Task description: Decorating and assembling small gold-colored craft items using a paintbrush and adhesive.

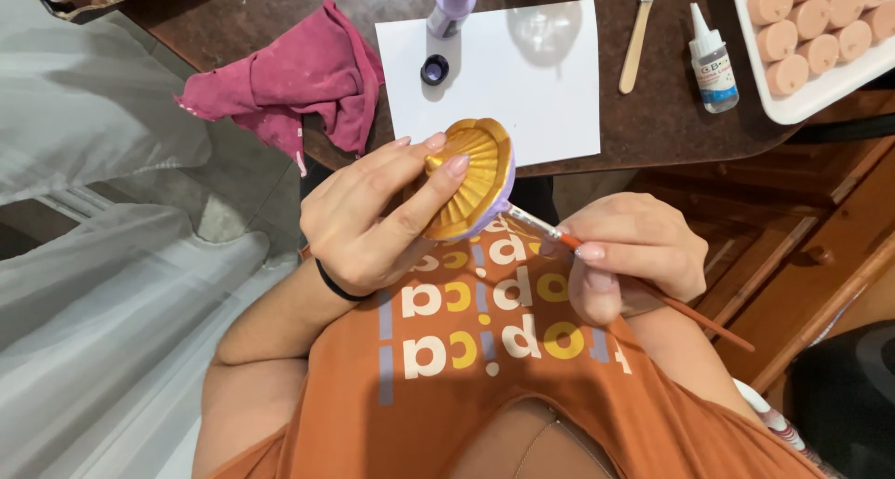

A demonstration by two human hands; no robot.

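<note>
Dark brown table (653, 116) fills the upper part of the head view, carrying a white paper sheet (522, 97). On the sheet stand a lilac paint bottle (452, 4) and its dark cap (434, 69). A crumpled magenta cloth (298, 78) lies at the table edge to the left. To the right of the sheet lie a wooden-handled brush (638, 36) and a small glue bottle (713, 60), just beside a white tray (802, 106) of round pink pieces (802, 22).

Left hand (373, 218): fingers clamped on a gold ribbed shell-shaped piece (471, 181) with a lilac edge, held above the lap, off the table. Right hand (634, 260): fingers pinched on a thin paintbrush (559, 237), its tip touching the piece's lilac edge.
</note>
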